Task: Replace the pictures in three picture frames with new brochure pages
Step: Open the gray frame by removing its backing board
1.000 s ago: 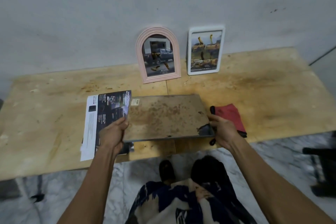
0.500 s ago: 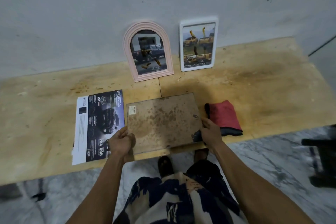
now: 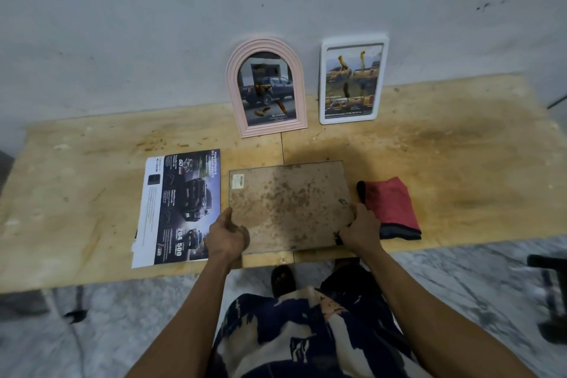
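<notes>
Your plywood table carries everything. The biggest piece, the third frame, lies face down at the near edge, its stained backing board up. Left of it sits the truck brochure page, not yet fitted. At the back edge, the pink arched frame and white rectangular frame lean on the wall showing truck pages, probably finished. A folded red cloth lies right. Your left hand and right hand have fingers closed on the frame's near corners.
</notes>
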